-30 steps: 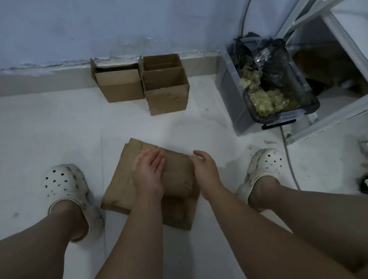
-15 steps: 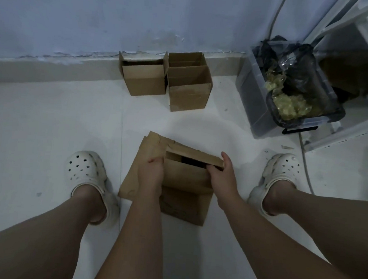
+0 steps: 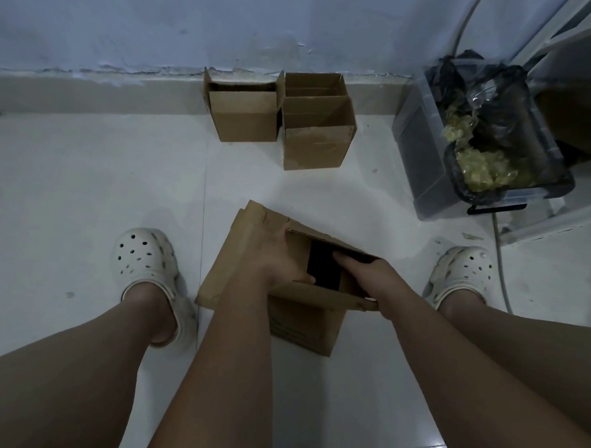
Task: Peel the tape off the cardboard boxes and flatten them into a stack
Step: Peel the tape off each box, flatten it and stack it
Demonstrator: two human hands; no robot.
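Closest to us, both hands were on the near box (image 3: 302,323), which stood on the flattened cardboard (image 3: 222,271) on the floor (image 3: 82,176), between the left clog (image 3: 143,259) and the right clog (image 3: 464,272). The left hand (image 3: 278,257) held the left side of it, the thumb on the near edge and the fingers curled over the panel. The right hand (image 3: 367,273) gripped the right side, its fingers reaching into the dark opening. So the fingers of both hands were closed on cardboard, not free.

The near box had the form of an open tube, half raised. We could see no tape on it, but its far side was hidden. We judged that the step in hand was the flattening of this one box. The next move would call for pushing two opposite corners toward each other, so that the panels fold along their creases, and then for pressing the sheet down square on the flattened cardboard.

Farther away, the left box (image 3: 246,120) and the right box (image 3: 318,142) stood open side by side against the wall (image 3: 126,23), so we judged the task was not near its end. Beyond them to the right, a bin (image 3: 426,155) held a yellowish wad (image 3: 484,166), perhaps peeled tape.
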